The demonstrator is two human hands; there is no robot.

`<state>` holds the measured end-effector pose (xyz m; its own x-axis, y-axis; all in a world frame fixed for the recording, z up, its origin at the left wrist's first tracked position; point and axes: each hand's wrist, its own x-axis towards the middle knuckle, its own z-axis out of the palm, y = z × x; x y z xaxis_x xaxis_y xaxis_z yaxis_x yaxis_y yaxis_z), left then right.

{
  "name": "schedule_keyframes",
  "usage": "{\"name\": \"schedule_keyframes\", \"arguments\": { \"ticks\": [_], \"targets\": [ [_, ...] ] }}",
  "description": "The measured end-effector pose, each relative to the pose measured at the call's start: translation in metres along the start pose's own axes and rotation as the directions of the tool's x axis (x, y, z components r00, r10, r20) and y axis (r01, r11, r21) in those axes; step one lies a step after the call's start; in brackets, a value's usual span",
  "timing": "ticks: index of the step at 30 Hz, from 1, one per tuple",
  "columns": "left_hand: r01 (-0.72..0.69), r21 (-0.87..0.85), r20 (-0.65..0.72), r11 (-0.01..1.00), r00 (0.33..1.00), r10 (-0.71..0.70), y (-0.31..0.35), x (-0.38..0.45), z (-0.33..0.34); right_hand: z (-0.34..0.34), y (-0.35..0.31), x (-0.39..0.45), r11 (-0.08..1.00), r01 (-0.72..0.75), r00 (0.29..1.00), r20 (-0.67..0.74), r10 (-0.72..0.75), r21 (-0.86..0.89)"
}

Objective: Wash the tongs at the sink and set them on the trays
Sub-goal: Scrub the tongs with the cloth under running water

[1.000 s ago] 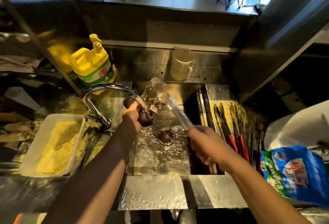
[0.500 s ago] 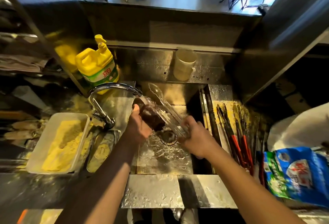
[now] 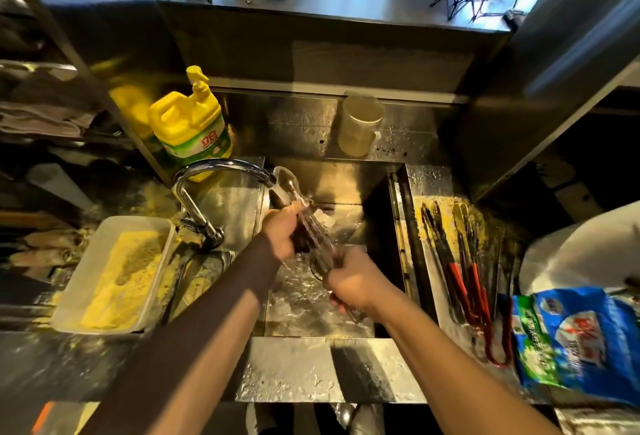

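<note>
Since half a second back, both hands have drawn closer together over the sink [image 3: 388,192] and the tongs [image 3: 313,227] now run steeper, their tip pushed right up under the faucet [image 3: 221,171] spout.

From the head camera I see one view only, so I take everything relative to the sink. Over its basin, my right hand [image 3: 353,282] has its grip clenched around the handle end of the clear tongs, nearest me. My left hand [image 3: 282,232] is wrapped on a dark scrubbing pad [image 3: 300,239] pressed against the middle of the tongs; that grip is closed on the pad. Water falls from the spout onto the upper part of the tongs and splashes across the wet basin floor.

Left of the sink, the faucet base stands on the surface, and further left sits a white tub [image 3: 114,272] of yellow crumbs. Behind the sink's left corner stands a yellow detergent jug [image 3: 192,126]; behind its middle, a pale plastic cup [image 3: 360,125] rests on the back ledge.

Right of the sink, a tray [image 3: 433,261] carries several dark tongs with red handles [image 3: 464,279], lying side by side. Beyond that, further right, lies a blue and green bag [image 3: 581,341], partly cut off by the frame edge.
</note>
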<state>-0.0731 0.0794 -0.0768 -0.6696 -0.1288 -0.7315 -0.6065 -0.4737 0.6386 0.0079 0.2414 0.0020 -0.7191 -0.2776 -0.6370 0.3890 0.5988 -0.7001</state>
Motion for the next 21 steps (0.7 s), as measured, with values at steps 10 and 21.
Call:
{"name": "schedule_keyframes", "arguments": {
  "ticks": [10,21],
  "targets": [
    [0.014,0.002,-0.071,1.000,0.997,-0.014,0.002,0.003,0.013,-0.001,-0.005,-0.004,1.000,-0.028,0.999,-0.021,0.028,-0.006],
    [0.002,-0.073,-0.075,0.997,0.997,-0.008,0.005,0.007,0.025,-0.013,0.000,-0.006,0.999,-0.007,0.998,-0.059,0.005,-0.038]
  ]
}}
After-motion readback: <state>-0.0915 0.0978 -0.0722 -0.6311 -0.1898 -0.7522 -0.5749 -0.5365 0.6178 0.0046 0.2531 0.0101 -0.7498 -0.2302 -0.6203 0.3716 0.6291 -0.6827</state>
